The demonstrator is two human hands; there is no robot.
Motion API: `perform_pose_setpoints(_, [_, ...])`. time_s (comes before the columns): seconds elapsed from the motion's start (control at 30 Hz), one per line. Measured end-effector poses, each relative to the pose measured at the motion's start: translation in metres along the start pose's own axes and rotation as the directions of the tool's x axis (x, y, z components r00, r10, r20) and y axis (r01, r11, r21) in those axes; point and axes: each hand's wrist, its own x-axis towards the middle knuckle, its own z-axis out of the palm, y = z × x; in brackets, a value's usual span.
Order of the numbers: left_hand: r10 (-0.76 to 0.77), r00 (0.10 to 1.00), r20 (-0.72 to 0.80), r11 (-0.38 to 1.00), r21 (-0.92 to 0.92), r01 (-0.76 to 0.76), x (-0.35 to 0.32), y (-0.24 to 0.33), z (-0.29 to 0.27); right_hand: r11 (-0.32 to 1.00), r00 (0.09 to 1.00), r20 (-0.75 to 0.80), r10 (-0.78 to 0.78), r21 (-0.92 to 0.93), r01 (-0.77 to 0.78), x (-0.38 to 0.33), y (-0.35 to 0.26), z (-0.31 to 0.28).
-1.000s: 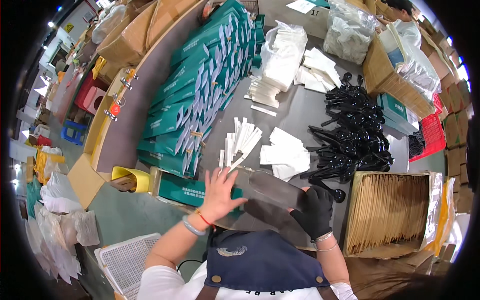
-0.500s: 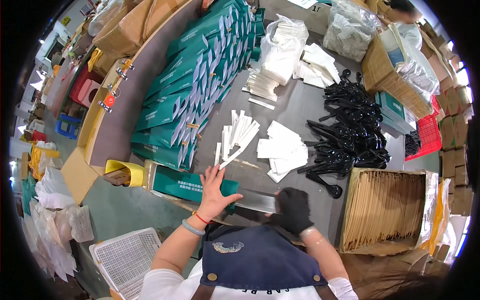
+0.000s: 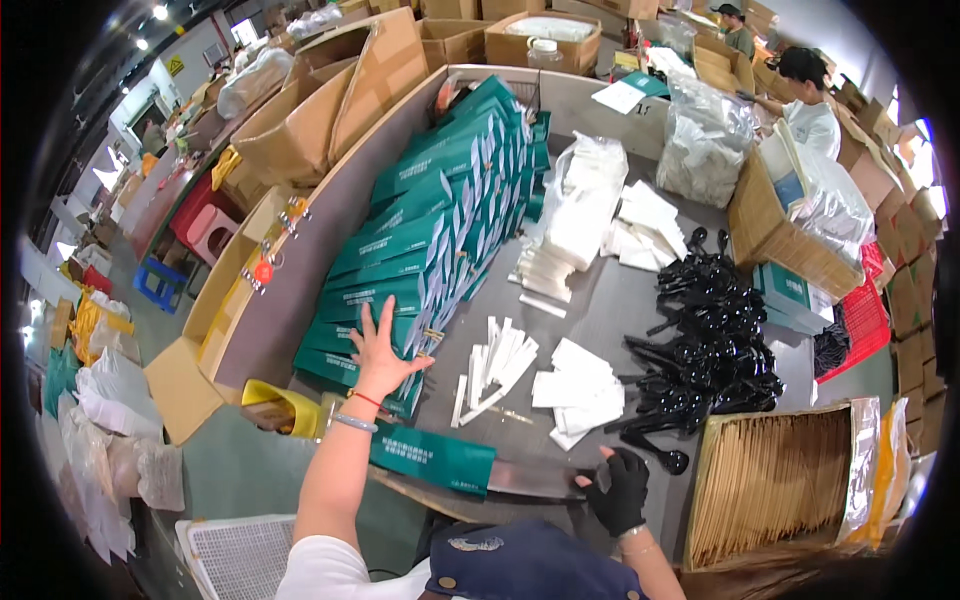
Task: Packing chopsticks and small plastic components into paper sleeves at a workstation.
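Observation:
My bare left hand is spread over the front of a slanting pile of printed green packaging sleeves. Its fingers are apart, touching the pile. Just nearer, a single green sleeve lies flat along the front table edge, partly behind my left forearm. A flat, shiny metal strip sticks out of that sleeve's right end. Beside the strip's right end is my right hand in a black fingerless glove, thumb and forefinger apart, with nothing visible between them.
White paper strips and white packets lie mid-table. Black plastic spoon-shaped pieces are heaped to the right, beyond a carton of thin brown sticks. A yellow holder stands at the left corner. Another person is at the far right.
My left hand has left the near sleeve and moved up and left onto the pile. My right hand has shifted slightly right of the strip's end. The whole view has tilted upward.

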Motion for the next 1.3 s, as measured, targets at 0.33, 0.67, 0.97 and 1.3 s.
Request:
perform_pose_setpoints(0.33, [-0.041, 0.999, 0.034, 0.999, -0.030, 0.042, 0.131, 0.061, 0.032, 0.997, 0.997, 0.026, 0.076, 0.011, -0.076, 0.007, -0.003, -0.005])
perform_pose_setpoints(0.67, [0.100, 0.992, -0.075, 0.991, 0.101, -0.092, 0.094, 0.066, -0.002, 0.998, 0.996, -0.056, 0.067, -0.015, -0.068, 0.005, 0.011, -0.013])
perform_pose_setpoints(0.97, [0.271, 0.961, -0.047, 0.954, -0.116, -0.275, 0.061, 0.041, -0.027, 0.988, 0.978, -0.147, 0.151, 0.013, -0.151, 0.003, 0.027, -0.059])
perform_pose_setpoints(1.3, [0.073, 0.983, -0.166, 0.976, -0.190, -0.105, 0.162, 0.013, -0.027, 0.926, 0.873, -0.412, 0.262, -0.148, -0.348, -0.045, 0.073, -0.099])
